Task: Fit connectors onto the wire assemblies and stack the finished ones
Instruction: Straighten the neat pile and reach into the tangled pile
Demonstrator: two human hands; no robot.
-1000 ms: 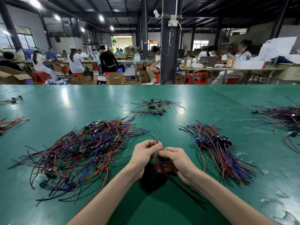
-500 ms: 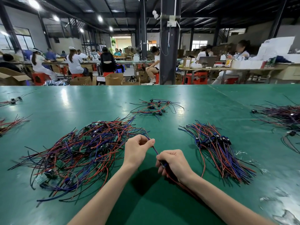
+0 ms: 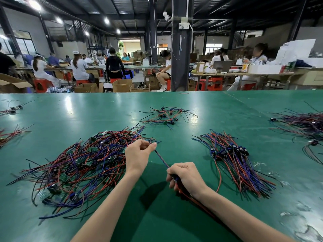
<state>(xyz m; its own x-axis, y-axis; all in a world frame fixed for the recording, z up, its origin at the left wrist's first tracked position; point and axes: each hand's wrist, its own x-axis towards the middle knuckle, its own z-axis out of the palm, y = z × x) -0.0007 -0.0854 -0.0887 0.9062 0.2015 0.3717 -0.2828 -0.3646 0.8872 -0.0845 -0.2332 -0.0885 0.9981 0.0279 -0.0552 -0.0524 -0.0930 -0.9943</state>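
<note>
A wire assembly (image 3: 161,158) of red, blue and black leads stretches between my two hands above the green table (image 3: 174,215). My left hand (image 3: 138,155) pinches the far ends of the leads near a big tangled heap of wires and small green boards (image 3: 78,159). My right hand (image 3: 187,177) grips the near part of the assembly, with a dark connector partly hidden in the fist and red leads trailing along my forearm. An orderly stack of wire assemblies with dark connectors (image 3: 234,159) lies to the right.
A small loose bunch of wires (image 3: 167,116) lies farther back at centre. More wire piles sit at the right edge (image 3: 304,123) and left edge (image 3: 10,133). Beyond the table, people sit at workbenches among cardboard boxes and a dark pillar (image 3: 180,49).
My hands were together at the connector; they have drawn apart. The left hand slid up and left along the leads, the right moved down towards me, pulling the wires straight.
</note>
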